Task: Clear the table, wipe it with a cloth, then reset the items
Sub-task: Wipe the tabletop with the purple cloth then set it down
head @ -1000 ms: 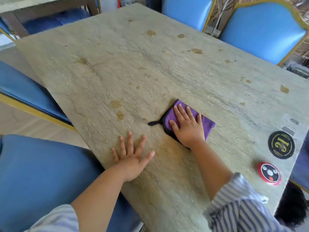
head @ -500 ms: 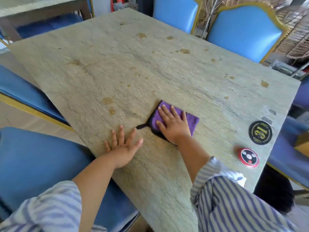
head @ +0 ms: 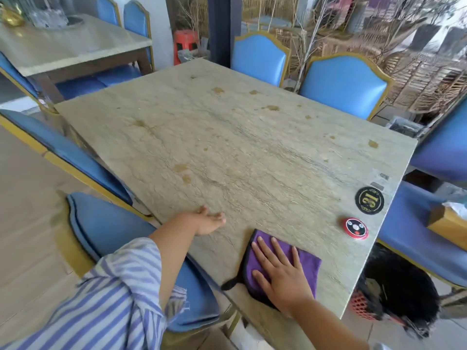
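Now right hand [head: 283, 274] flat on cloth [head: 309, 267], near table [head: 252, 152] edge

Restaurant: numbered table disc [head: 369, 200], call button [head: 355, 228].

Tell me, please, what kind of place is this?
Probably a restaurant or café dining room. The table carries a round number disc and a red call button, and matching blue chairs surround it and a second table behind.
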